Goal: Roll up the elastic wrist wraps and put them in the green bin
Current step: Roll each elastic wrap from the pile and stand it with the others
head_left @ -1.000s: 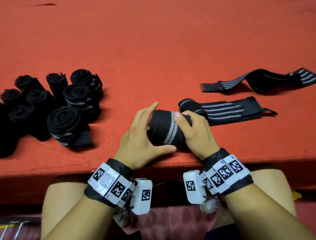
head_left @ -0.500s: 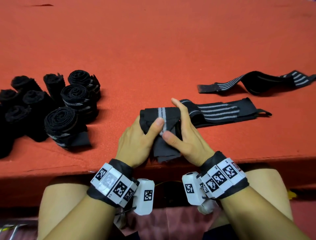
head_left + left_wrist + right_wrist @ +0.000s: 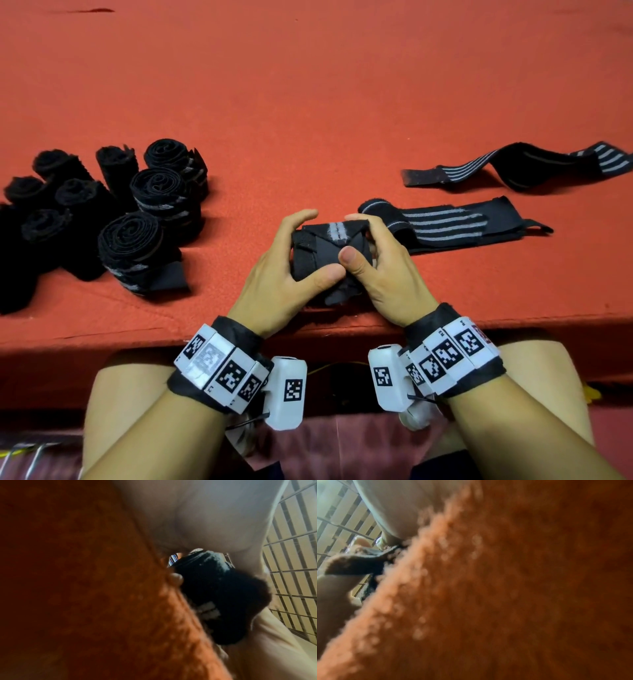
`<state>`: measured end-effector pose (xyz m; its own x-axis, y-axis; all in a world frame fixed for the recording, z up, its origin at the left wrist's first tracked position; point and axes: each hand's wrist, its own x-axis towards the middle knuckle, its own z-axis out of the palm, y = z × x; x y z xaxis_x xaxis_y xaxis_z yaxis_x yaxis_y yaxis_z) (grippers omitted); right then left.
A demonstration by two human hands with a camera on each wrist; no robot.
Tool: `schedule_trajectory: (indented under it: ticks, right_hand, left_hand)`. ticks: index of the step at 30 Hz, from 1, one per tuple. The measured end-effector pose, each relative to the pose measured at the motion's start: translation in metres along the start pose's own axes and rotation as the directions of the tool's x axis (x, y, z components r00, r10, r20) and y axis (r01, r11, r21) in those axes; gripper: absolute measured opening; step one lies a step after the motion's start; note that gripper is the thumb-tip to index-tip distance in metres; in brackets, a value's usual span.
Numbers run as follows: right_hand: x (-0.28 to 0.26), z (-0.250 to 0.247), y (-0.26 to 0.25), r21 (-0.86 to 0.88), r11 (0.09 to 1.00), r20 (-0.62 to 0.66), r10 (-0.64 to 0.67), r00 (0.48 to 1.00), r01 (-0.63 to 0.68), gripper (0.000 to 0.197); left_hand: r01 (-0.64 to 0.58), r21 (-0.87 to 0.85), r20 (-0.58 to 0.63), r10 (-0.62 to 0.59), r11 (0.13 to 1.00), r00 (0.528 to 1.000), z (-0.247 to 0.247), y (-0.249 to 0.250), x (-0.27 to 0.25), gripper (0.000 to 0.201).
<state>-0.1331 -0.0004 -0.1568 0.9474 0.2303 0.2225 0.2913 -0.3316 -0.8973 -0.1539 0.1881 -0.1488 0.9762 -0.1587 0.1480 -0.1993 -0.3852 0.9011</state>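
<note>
A black wrist wrap with grey stripes lies rolled near the front edge of the red table, held between both hands. My left hand curls round its left end, thumb pressed on the front. My right hand grips the right end, thumb on the flap. The left wrist view shows the same roll blurred against the red cloth; the right wrist view shows only a dark flap of the wrap. Two unrolled striped wraps lie to the right, one near and one farther back. No green bin is in view.
Several rolled black wraps stand in a cluster at the left of the red table. The table's front edge runs just below my wrists, with my knees under it. A wire grid shows behind the hands.
The roll has been turned and tightened between my hands. My thumbs have come together on its front flap, and the loose tail that hung toward me is now mostly wrapped in.
</note>
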Motion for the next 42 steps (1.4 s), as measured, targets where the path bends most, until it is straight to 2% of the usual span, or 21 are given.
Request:
schedule_trajectory:
  ticks: [5,9,10,12,15,21,26,29,31,36,42]
  right_hand:
    - [0.000,0.000,0.002,-0.040,0.999,0.051,0.009,0.999,-0.006,0.094]
    - [-0.002,-0.001,0.001,-0.067,0.998,0.125,0.024,0.992,-0.015,0.114]
    - [-0.002,-0.001,0.000,-0.055,0.998,0.127,0.039,0.991,-0.032,0.111]
    - [-0.001,0.000,-0.001,0.040,0.997,0.123,0.058,0.991,-0.063,0.091]
    - [-0.001,0.001,-0.002,0.149,0.986,0.095,0.067,0.993,-0.081,0.071]
    - [-0.001,0.001,0.001,0.203,0.971,0.052,0.114,0.992,-0.122,0.075]
    - [-0.001,0.001,0.000,0.150,0.985,0.020,0.087,0.996,-0.089,0.076]
    - [-0.001,0.004,-0.002,0.057,0.996,-0.064,0.069,0.996,-0.066,0.086]
    - [-0.001,0.006,-0.004,-0.006,0.998,-0.109,0.069,0.992,-0.070,0.088]
    - [0.004,0.013,-0.009,-0.004,0.996,-0.140,0.092,0.986,-0.094,0.066]
    - [0.008,0.033,-0.031,0.077,0.996,-0.106,0.058,0.993,-0.050,0.035]
  left_hand:
    - [-0.042,-0.046,-0.052,0.040,0.998,0.998,0.001,-0.002,0.001,0.060]
    - [-0.043,-0.057,-0.094,0.037,0.997,0.995,0.001,-0.006,0.002,0.058]
    - [-0.036,-0.051,-0.098,0.030,0.998,0.995,0.001,-0.007,0.002,0.057]
    - [-0.012,-0.030,-0.102,0.009,0.999,0.995,0.000,-0.009,0.003,0.052]
    - [0.026,-0.008,-0.098,-0.027,1.000,0.995,0.001,-0.010,0.003,0.048]
    - [0.027,0.113,-0.073,-0.019,0.993,0.997,0.006,-0.011,0.002,0.052]
    - [0.001,0.098,-0.114,0.011,0.995,0.993,0.005,-0.012,0.003,0.048]
    - [0.006,0.028,-0.185,0.000,1.000,0.983,0.007,-0.012,0.001,0.042]
    - [-0.015,-0.025,-0.255,0.009,1.000,0.967,0.007,-0.012,0.001,0.046]
    - [-0.027,-0.141,-0.376,-0.028,0.990,0.926,0.006,-0.017,0.005,0.056]
    - [-0.031,-0.050,-0.472,0.003,0.998,0.882,0.006,-0.022,0.007,0.068]
